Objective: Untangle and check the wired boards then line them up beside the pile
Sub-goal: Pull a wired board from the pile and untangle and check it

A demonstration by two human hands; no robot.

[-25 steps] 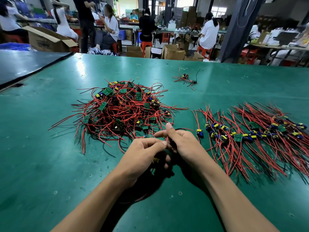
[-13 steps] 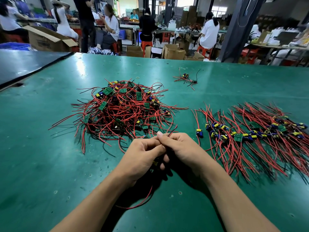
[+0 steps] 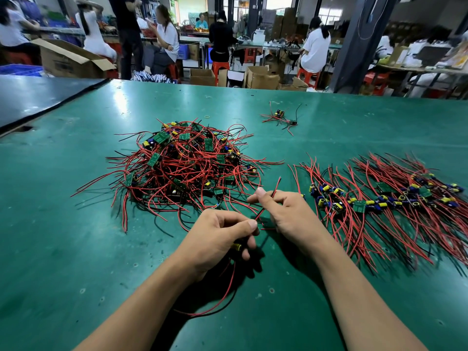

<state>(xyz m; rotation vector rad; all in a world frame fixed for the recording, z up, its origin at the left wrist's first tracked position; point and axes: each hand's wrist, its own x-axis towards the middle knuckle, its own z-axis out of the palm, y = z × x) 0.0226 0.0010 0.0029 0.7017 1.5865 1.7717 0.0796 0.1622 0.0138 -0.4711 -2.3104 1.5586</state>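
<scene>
Holding one board just on the near side of the pile, the left hand has its fingers curled round it, so only a yellow capacitor peeks out under them. Its red and black leads come out below the wrist and loop on the table, nearer than the pile. Right hand is right next to the left one, also at the pile's near edge, with thumb and curled fingers pinching a red wire whose free end pokes up toward the pile. Pile itself is a big tangle of red and black wires with green boards mixed in. Right of the pile there's the row of boards laid side by side, wires fanning out. One stray board sits behind the pile, off to its right, well apart.
</scene>
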